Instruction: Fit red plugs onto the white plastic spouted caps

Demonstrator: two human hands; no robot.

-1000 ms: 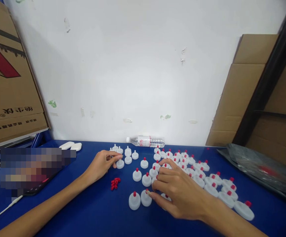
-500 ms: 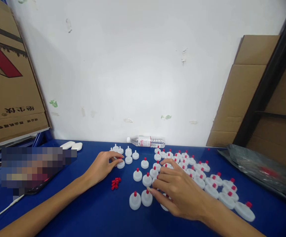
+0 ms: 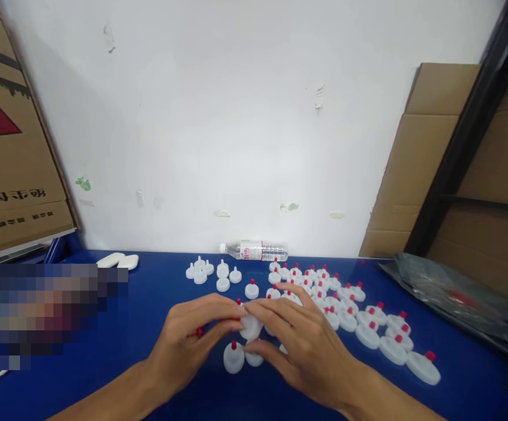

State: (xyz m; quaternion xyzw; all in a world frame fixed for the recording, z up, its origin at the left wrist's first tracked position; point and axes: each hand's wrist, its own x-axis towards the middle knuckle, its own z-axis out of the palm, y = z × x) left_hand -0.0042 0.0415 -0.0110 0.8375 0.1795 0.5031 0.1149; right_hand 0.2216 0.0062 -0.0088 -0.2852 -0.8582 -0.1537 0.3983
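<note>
A white spout cap (image 3: 250, 327) is held tilted between my two hands, its spout end toward the left. My right hand (image 3: 300, 333) grips its wide base between thumb and fingers. My left hand (image 3: 192, 333) is closed in a pinch at the spout end, where a bit of red tip shows between the fingers. Just below stands a white cap with a red tip (image 3: 234, 358), and another sits partly hidden under my right hand. Small loose red tips (image 3: 199, 331) show in part behind my left fingers.
Red-tipped white caps (image 3: 367, 334) spread across the right of the blue table. Several untipped spout caps (image 3: 200, 275) stand at the back left. A plastic bottle (image 3: 256, 250) lies along the wall. A dark plastic bag (image 3: 451, 298) lies far right; a blurred device (image 3: 47, 310) lies left.
My left hand has come from the untipped caps at the back to meet my right hand. The right hand has shifted slightly left, and both now hold one cap. The view has turned a little.
</note>
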